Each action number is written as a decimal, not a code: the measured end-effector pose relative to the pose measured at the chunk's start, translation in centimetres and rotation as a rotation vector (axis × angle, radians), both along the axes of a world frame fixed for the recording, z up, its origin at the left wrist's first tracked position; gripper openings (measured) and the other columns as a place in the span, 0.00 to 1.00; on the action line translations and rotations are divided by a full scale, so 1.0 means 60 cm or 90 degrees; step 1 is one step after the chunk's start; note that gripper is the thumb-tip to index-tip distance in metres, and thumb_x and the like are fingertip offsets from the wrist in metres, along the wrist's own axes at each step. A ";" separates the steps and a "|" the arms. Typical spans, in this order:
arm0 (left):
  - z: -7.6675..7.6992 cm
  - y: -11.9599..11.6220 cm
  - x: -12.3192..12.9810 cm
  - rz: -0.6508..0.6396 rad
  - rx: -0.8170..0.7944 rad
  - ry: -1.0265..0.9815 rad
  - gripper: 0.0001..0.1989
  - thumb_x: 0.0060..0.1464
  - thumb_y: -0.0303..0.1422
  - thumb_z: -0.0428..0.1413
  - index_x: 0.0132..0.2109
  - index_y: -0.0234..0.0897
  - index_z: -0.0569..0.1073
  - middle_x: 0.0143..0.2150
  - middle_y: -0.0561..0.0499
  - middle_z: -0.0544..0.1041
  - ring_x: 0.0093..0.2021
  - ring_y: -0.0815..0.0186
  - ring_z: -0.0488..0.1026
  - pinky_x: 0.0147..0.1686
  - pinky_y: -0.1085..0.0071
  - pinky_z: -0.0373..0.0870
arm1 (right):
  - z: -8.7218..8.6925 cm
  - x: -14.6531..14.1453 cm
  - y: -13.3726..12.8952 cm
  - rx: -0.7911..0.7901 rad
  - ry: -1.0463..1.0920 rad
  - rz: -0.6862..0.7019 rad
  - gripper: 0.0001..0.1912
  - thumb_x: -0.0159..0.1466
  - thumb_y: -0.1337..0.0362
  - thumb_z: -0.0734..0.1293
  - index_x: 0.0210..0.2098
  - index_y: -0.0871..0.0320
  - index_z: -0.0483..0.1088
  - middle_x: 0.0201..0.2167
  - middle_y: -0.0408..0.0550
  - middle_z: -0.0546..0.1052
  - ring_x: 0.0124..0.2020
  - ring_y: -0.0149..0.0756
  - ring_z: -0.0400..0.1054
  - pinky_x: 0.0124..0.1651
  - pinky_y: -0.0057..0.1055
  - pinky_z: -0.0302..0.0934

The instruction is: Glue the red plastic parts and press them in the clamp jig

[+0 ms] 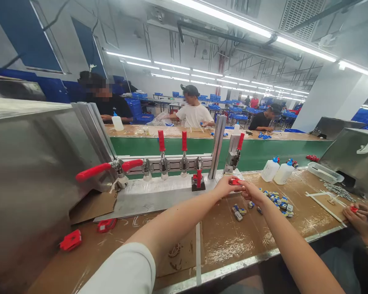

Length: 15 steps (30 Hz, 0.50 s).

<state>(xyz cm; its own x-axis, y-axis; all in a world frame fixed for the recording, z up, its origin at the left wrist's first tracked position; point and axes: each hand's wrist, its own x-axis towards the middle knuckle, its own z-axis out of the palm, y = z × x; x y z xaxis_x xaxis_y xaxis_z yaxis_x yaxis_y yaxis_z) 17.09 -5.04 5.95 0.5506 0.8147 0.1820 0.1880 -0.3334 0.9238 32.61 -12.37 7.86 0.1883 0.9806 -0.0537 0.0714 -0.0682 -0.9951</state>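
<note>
Both my hands meet over the bench, just right of the metal clamp frame. A small red plastic part (235,182) is held between them, its shape partly covered by fingers. My left hand (224,187) is closed on its left side, and the fingers of my right hand (252,192) pinch it from the right. Beneath and beside my right hand lie small blue, yellow and grey parts (279,202), with a few more (238,212) nearer to me. A toggle clamp with a red handle (240,142) stands upright just behind my hands.
Toggle clamps (162,149) line a rail on the left. Two red parts (71,240) lie near the metal housing (30,171). White bottles (270,169) and a clear tray (325,173) stand right. A co-worker's hands (360,218) hold a red part. People sit across the green conveyor (171,146).
</note>
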 end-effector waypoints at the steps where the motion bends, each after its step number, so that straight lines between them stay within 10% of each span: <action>1: -0.003 0.016 0.003 0.022 0.003 0.012 0.24 0.47 0.35 0.71 0.51 0.35 0.79 0.39 0.48 0.83 0.40 0.61 0.80 0.43 0.68 0.74 | 0.005 0.005 0.010 0.001 -0.029 -0.019 0.21 0.57 0.46 0.74 0.34 0.54 0.65 0.20 0.40 0.72 0.16 0.28 0.56 0.19 0.24 0.43; 7: -0.009 0.087 0.017 0.168 0.036 0.113 0.23 0.43 0.34 0.73 0.49 0.38 0.81 0.43 0.45 0.83 0.46 0.55 0.79 0.48 0.62 0.71 | 0.103 0.028 0.111 0.174 -0.164 -0.234 0.30 0.55 0.42 0.73 0.47 0.57 0.70 0.42 0.53 0.79 0.32 0.37 0.68 0.33 0.33 0.62; 10: -0.012 0.099 0.033 0.186 0.052 0.147 0.24 0.46 0.37 0.72 0.51 0.41 0.80 0.45 0.47 0.84 0.47 0.56 0.78 0.48 0.64 0.71 | 0.181 0.017 0.165 0.289 -0.200 -0.206 0.39 0.53 0.42 0.73 0.57 0.58 0.69 0.51 0.55 0.78 0.28 0.34 0.67 0.34 0.35 0.63; 15: -0.019 0.105 0.045 0.203 0.062 0.176 0.24 0.49 0.38 0.71 0.53 0.42 0.80 0.50 0.47 0.83 0.49 0.57 0.78 0.47 0.67 0.70 | 0.220 -0.011 0.164 0.329 -0.265 -0.145 0.24 0.59 0.42 0.70 0.37 0.59 0.77 0.27 0.46 0.77 0.26 0.36 0.67 0.35 0.36 0.64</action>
